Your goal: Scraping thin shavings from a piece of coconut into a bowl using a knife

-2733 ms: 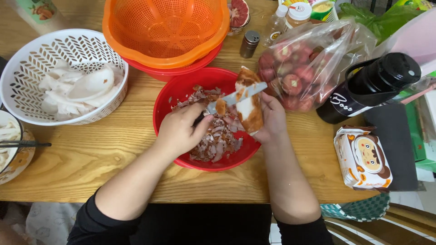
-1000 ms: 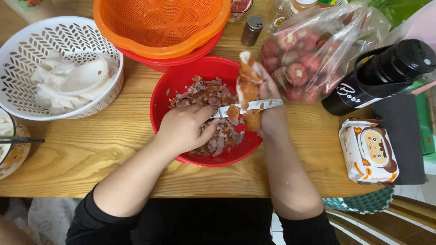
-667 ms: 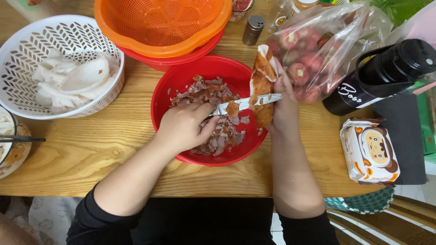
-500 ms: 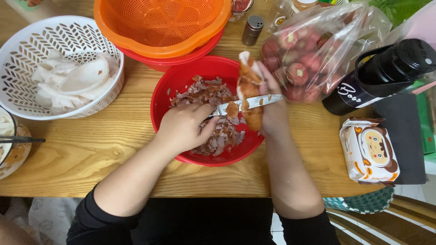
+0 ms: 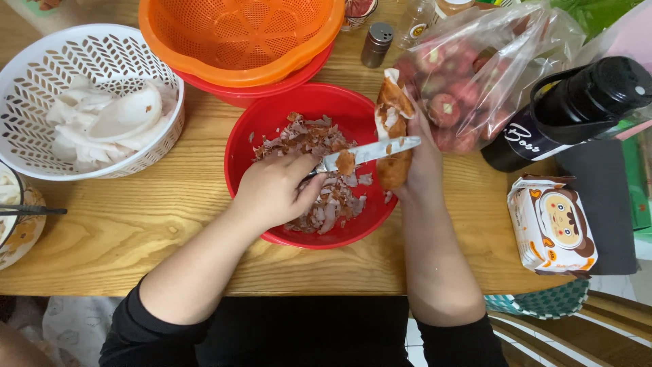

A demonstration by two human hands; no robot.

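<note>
My left hand (image 5: 275, 190) grips the handle of a knife (image 5: 370, 152), whose blade lies across a long orange-brown and white piece of peel or root (image 5: 394, 129). My right hand (image 5: 422, 166) holds that piece upright over the right rim of a red bowl (image 5: 244, 146). The bowl is full of brownish scraped shavings (image 5: 319, 177). A scrap sticks to the blade near its base.
A white slotted basket (image 5: 30, 81) with white peeled pieces sits at left. An orange colander (image 5: 238, 37) stacked in a red bowl stands behind. A clear bag of red fruit (image 5: 468, 81), a black bottle (image 5: 570, 109), a tissue pack (image 5: 553, 228) and a small shaker (image 5: 375, 44) lie right.
My right hand turned the piece back and forth and shifted it slightly right; the knife kept scraping across it, and more shavings fell into the bowl.
</note>
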